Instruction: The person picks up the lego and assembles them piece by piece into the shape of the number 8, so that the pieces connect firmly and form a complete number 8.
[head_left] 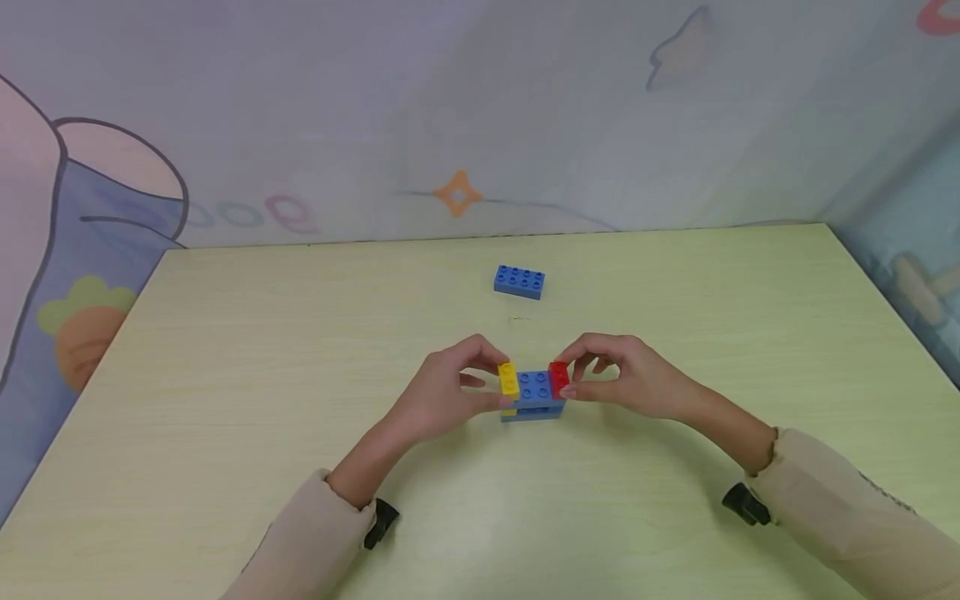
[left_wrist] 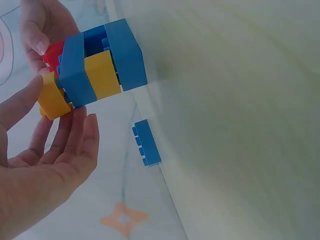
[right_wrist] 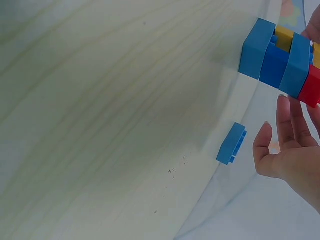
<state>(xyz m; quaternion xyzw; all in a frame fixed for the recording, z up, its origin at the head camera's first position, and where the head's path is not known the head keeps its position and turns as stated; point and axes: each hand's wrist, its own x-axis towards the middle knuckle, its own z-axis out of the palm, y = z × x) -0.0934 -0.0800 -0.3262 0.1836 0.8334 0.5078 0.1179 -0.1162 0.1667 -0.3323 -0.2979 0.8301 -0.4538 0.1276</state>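
Head view: table [head_left: 262,350]; left hand [head_left: 448,388] and right hand [head_left: 639,380] at opposite ends of a stack [head_left: 535,385] standing on it; loose brick [head_left: 518,283] beyond; at the stack's top, yellow brick [head_left: 508,380] pinched by the left, red brick [head_left: 558,379] by the right.

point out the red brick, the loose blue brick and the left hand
Red brick [head_left: 558,378], head view: its studded top.
Loose blue brick [head_left: 519,281], head view: its studded top.
Left hand [head_left: 444,388], head view: the back of it.
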